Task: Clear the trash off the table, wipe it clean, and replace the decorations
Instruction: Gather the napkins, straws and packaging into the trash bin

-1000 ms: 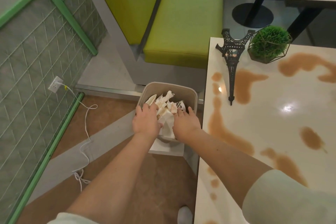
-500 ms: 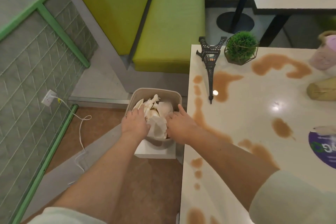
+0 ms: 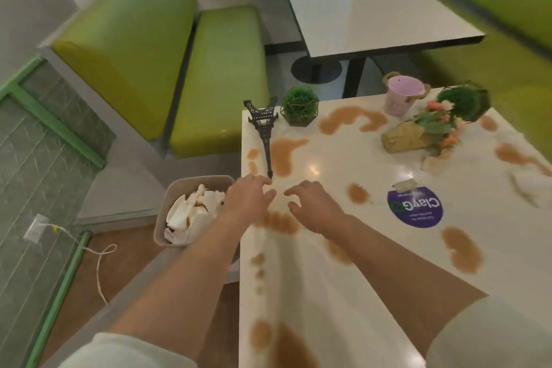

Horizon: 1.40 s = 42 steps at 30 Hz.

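- left hand (image 3: 249,199) is empty, fingers loosely spread and a bit curled, sitting over the table's left edge, right next to the tip of the little Eiffel Tower model (image 3: 264,131). can't tell if it's actually touching the tabletop
- right hand (image 3: 315,206) is empty too, fingers apart and curled down like a claw, just above the table (image 3: 337,302). the two hands are close together, fingertips nearly meeting
- the trash, a pile of crumpled white napkins (image 3: 191,212), is in the beige bin (image 3: 162,218) on the floor, tucked against the table's left side
- tabletop is white and glossy with brown spill puddles (image 3: 285,152) all over
- decorations on it: a tower model lying flat, a round green plant (image 3: 299,104) in a wire frame, a pink bucket (image 3: 401,98), a second green plant (image 3: 463,100), a tipped-over flower basket (image 3: 418,133)
- purple round sticker (image 3: 415,209) on the table, with a crumpled white scrap (image 3: 404,184) at its edge and more white paper (image 3: 530,185) at the far right
- room: lime green booth seat (image 3: 221,81), another grey table (image 3: 370,6) behind, wall socket with a white cable (image 3: 98,263) on the floor
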### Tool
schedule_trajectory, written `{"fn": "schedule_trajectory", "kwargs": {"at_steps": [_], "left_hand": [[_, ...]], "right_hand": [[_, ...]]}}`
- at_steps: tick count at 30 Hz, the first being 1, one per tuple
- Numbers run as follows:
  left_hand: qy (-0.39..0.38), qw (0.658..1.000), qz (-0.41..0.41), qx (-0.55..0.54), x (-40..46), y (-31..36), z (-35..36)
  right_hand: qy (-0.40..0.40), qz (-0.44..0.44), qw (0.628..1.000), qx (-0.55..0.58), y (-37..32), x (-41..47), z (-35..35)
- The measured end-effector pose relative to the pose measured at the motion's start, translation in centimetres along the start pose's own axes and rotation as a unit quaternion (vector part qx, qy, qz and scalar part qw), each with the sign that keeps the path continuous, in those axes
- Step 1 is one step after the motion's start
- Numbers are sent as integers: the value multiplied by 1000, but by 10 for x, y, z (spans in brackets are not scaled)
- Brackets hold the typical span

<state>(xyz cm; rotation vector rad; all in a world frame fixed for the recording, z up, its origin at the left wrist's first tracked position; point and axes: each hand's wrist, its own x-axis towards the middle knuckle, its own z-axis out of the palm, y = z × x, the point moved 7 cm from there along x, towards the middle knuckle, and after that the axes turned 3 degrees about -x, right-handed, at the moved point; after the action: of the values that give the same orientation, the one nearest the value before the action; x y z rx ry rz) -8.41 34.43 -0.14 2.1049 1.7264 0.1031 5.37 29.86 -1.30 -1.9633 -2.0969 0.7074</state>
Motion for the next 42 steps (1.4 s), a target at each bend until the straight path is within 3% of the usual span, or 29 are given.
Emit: {"fn": "schedule_trajectory", "kwargs": {"at_steps": [5,11,16,31,35,39,42], "left_hand": [[-27,995,59,-71,3,92,28],[-55,989,105,-88,4,207,78],[-70,987,120,-86,10,278,119],[-122,978,159,-61,35,419,222],[-127,976,144,-105,49,439,227],[-136,972,98,-166,61,453,234],[-159,964,63,-202,65,461,239]], "right_hand": [[60,78,995,-8,72,-40,-44],[135,220,963,74,182,-96,-87],[164,276,944,75,258,-132,-113],[185,306,933,49,442,-166,-173],[135,323,936,-52,476,-159,-179],[91,331,936,-79,500,-156,-173],[128,315,939,-53,505,-156,-173]]}}
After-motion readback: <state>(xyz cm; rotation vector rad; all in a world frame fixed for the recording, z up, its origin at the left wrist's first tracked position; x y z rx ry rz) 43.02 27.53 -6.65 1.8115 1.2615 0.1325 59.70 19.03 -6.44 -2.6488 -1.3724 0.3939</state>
